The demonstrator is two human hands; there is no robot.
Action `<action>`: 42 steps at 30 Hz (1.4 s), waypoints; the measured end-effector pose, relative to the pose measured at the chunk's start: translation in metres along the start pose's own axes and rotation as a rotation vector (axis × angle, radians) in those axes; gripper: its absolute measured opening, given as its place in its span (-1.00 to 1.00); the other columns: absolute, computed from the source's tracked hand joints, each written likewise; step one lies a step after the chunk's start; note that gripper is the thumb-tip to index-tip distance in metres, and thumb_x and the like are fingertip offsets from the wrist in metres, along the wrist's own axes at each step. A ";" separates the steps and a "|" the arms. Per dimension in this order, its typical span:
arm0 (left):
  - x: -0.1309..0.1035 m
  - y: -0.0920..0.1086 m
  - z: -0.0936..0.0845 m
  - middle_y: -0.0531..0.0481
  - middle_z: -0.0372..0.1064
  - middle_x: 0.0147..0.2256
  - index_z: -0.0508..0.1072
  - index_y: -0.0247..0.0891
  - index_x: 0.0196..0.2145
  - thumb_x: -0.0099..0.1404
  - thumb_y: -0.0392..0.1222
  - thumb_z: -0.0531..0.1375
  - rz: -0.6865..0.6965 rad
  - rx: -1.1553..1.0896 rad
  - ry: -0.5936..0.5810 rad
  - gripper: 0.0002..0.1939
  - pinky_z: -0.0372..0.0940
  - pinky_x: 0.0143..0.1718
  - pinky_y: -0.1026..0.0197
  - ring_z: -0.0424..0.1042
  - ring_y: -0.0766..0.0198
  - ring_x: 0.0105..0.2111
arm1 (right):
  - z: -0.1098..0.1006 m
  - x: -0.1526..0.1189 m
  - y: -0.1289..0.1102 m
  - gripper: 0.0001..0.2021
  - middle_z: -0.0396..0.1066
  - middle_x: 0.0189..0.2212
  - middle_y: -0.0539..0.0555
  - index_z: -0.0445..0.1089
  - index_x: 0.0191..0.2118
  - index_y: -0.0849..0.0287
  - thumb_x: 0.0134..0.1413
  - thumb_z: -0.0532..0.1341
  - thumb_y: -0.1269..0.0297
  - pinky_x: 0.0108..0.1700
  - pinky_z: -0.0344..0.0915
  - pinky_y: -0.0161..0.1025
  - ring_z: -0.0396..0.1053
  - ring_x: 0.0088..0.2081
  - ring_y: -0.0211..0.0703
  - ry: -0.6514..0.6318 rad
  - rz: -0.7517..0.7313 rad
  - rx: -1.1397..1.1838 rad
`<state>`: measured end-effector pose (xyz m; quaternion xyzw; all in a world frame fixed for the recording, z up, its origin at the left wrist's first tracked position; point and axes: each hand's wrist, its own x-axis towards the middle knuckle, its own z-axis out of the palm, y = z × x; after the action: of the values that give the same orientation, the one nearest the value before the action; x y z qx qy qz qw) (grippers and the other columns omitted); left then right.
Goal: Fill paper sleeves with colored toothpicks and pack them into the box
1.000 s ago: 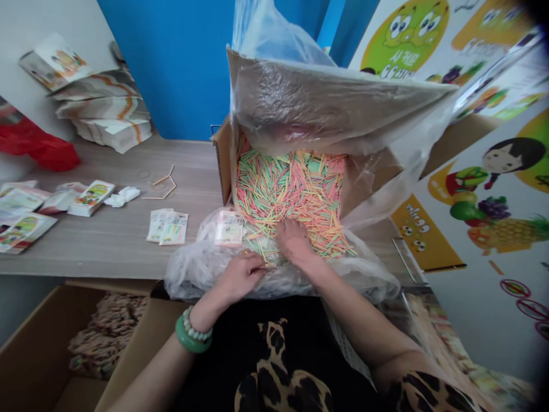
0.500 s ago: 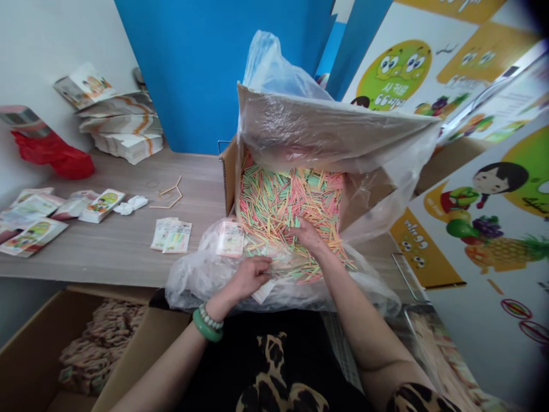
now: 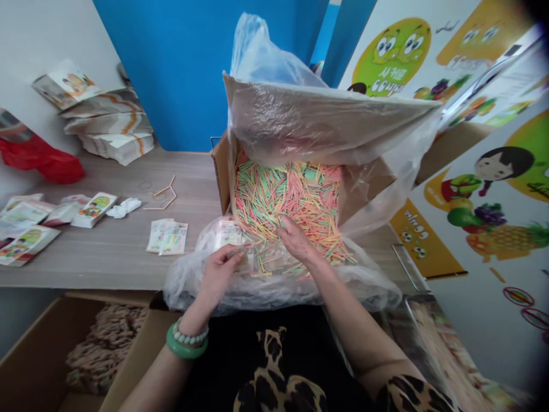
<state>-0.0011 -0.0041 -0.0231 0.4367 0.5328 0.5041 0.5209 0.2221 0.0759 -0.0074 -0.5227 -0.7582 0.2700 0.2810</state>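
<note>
A plastic-lined cardboard box [image 3: 221, 174] lies open toward me, full of thin pink, green and yellow sticks [image 3: 291, 194]. Over the front of the pile, my right hand [image 3: 295, 240] is closed on a few sticks at its fingertips. My left hand [image 3: 221, 272] pinches the edge of a small clear packet [image 3: 244, 262] at the box's front left. Just behind that hand, a printed packet [image 3: 227, 232] rests on the plastic liner. Two filled packets [image 3: 172, 238] lie on the table to the left.
Farther left on the table [image 3: 107, 269] are a small printed box [image 3: 95, 209], crumpled tissue [image 3: 124, 208], rubber bands and more packets. Stacked packs [image 3: 115, 143] stand behind. A carton [image 3: 30, 349] holding bundled packets sits below left. Printed panels [image 3: 463, 229] rise at the right.
My left hand has turned and now pinches a clear packet. My right hand has drawn back left and nearer with sticks. The whole view has shifted slightly.
</note>
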 end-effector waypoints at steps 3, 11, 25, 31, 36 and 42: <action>-0.004 0.004 -0.013 0.01 0.55 -0.42 0.58 -0.28 -0.37 -0.03 -0.06 0.43 -0.102 -0.186 0.218 -0.71 0.39 -0.37 0.22 0.47 0.25 -0.44 | 0.008 -0.009 -0.006 -0.80 0.40 -0.21 0.14 0.31 -0.17 0.17 0.24 -0.03 0.34 -0.06 0.26 -0.16 0.31 -0.16 -0.06 -0.044 0.009 -0.177; -0.017 0.004 -0.009 0.05 0.50 -0.50 0.55 -0.28 -0.44 -0.03 -0.08 0.43 -0.116 -0.158 0.143 -0.75 0.35 -0.43 0.26 0.41 0.31 -0.51 | 0.053 -0.016 -0.042 -0.69 0.45 -0.07 0.27 0.40 -0.03 0.29 0.24 -0.01 0.54 0.01 0.26 -0.12 0.36 -0.02 0.03 -0.303 -0.160 -0.697; -0.023 0.006 -0.014 0.00 0.56 -0.46 0.60 -0.30 -0.39 -0.10 -0.06 0.48 -0.169 -0.237 0.142 -0.66 0.38 -0.43 0.25 0.45 0.29 -0.50 | 0.061 0.000 -0.033 -0.73 0.54 -0.15 0.24 0.47 -0.09 0.25 0.23 0.05 0.44 -0.09 0.34 -0.23 0.49 -0.09 -0.04 -0.263 0.168 -0.618; -0.022 0.010 -0.020 -0.04 0.58 -0.40 0.60 -0.30 -0.35 -0.13 -0.08 0.48 -0.172 -0.298 0.197 -0.63 0.41 -0.37 0.20 0.50 0.23 -0.44 | 0.035 -0.002 -0.011 -0.69 0.48 -0.05 0.16 0.41 -0.03 0.19 0.27 0.01 0.23 0.05 0.30 -0.18 0.40 0.01 -0.07 0.040 0.216 0.024; -0.013 0.007 -0.008 -0.02 0.55 -0.40 0.59 -0.28 -0.36 0.03 -0.09 0.39 -0.069 -0.121 0.147 -0.75 0.41 -0.28 0.16 0.50 0.22 -0.40 | 0.048 -0.021 0.000 -0.72 0.49 -0.15 0.10 0.39 -0.15 0.15 0.20 0.07 0.10 0.05 0.30 -0.14 0.40 -0.07 -0.08 0.086 0.137 0.386; 0.012 0.016 0.032 -0.17 0.38 0.18 0.51 -0.25 -0.44 0.21 -0.17 0.25 0.322 0.188 -0.111 -0.88 0.12 0.29 -0.08 0.23 0.00 0.27 | 0.070 -0.035 0.005 -0.79 0.46 -0.26 0.05 0.37 -0.22 0.14 0.12 0.12 0.15 -0.03 0.33 -0.16 0.39 -0.17 -0.11 0.120 0.072 0.569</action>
<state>0.0288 0.0118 -0.0067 0.5899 0.4715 0.5041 0.4190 0.1859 0.0360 -0.0650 -0.4644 -0.6150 0.4503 0.4509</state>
